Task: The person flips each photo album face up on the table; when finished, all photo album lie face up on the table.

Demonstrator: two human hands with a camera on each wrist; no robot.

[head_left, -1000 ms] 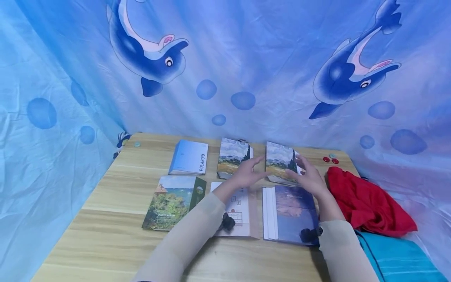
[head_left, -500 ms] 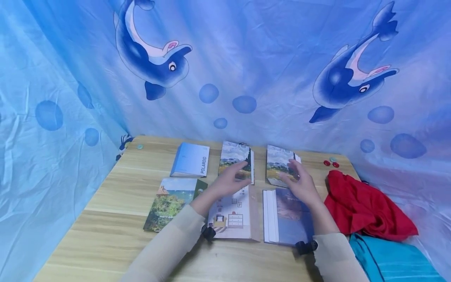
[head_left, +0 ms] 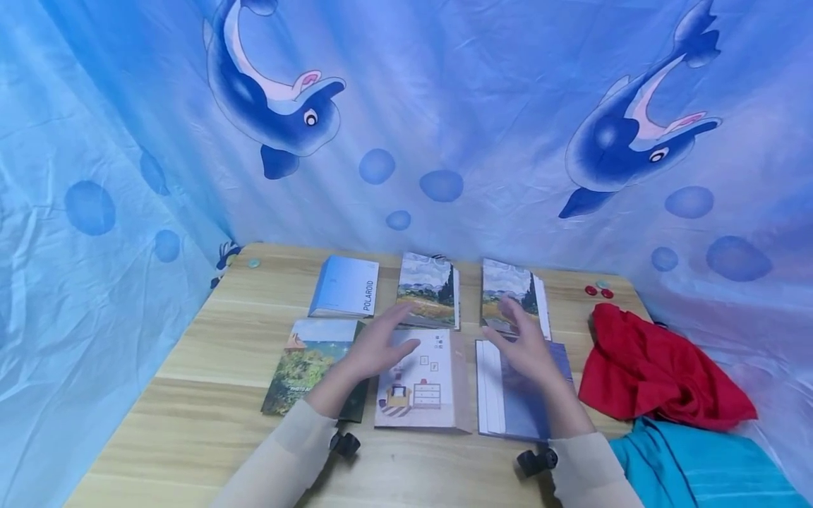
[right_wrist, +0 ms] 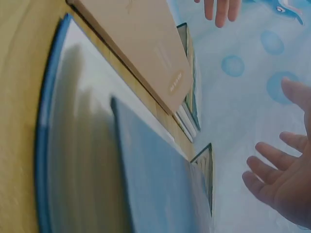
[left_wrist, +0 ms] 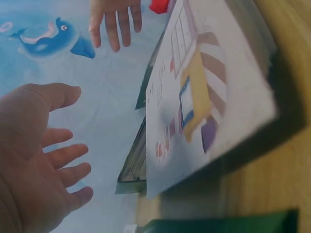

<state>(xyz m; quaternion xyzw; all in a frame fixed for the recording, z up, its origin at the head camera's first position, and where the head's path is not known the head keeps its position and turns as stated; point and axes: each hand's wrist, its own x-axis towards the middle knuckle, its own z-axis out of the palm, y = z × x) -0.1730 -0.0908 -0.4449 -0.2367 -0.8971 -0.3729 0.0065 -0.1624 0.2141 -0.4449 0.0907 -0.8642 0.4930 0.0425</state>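
My left hand [head_left: 375, 347] hovers with spread fingers over the gap between a garden-scene photo album [head_left: 305, 356] and a white album with drawn furniture [head_left: 427, 396]. It holds nothing. Over the dark blue album [head_left: 527, 409], whose cover is partly raised from its pages in the right wrist view, my right hand [head_left: 527, 347] is spread and holds nothing too. Behind them stand a blue POLAROID album [head_left: 343, 286] and two albums with a wheat-field painting, one in the middle [head_left: 424, 282] and one on the right [head_left: 508, 276]. My fingers partly overlap the right one.
A red cloth [head_left: 660, 374] lies at the table's right, with a teal cloth [head_left: 711, 466] in front of it. Small red discs [head_left: 599, 291] and a pale green one sit near the back right corner. A dolphin-print curtain [head_left: 495, 106] hangs behind the wooden table [head_left: 190, 395].
Both hands have drawn back toward me from the rear painted albums, the left also moving leftward. The albums stay in their two rows.
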